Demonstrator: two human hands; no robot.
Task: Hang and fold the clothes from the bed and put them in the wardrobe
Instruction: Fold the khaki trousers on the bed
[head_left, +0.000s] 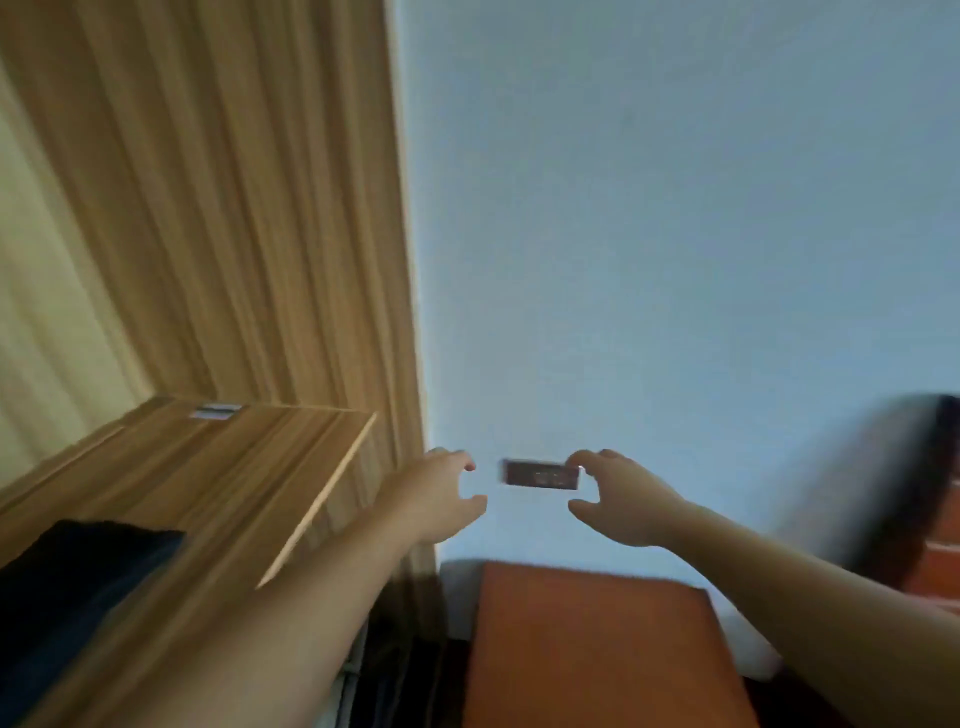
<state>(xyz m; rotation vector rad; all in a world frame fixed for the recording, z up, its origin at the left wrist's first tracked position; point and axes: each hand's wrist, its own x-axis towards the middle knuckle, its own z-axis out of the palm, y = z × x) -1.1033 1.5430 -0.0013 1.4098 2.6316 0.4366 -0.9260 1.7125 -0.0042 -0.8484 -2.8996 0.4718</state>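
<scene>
Nearest, low at left, a dark garment (78, 582) lying on a wardrobe shelf (218, 467), blurred, its long axis not clear. Beside it at the bottom centre, an orange-brown surface (587, 649), flat, running away toward the wall. Above that, two bare forearms reaching forward and up. Left hand (441, 493) half open, fingers and thumb curved into a wide C, gripping nothing. Right hand (613, 493) likewise curved wide, fingertips just beside the right end of a small dark rectangular plate (540, 474) on the wall; touching or merely in front, cannot tell. Plate's long axis horizontal. Furthest, pale blue wall (675, 208) at right, tall wood-grain wardrobe panel (234, 182) at left
</scene>
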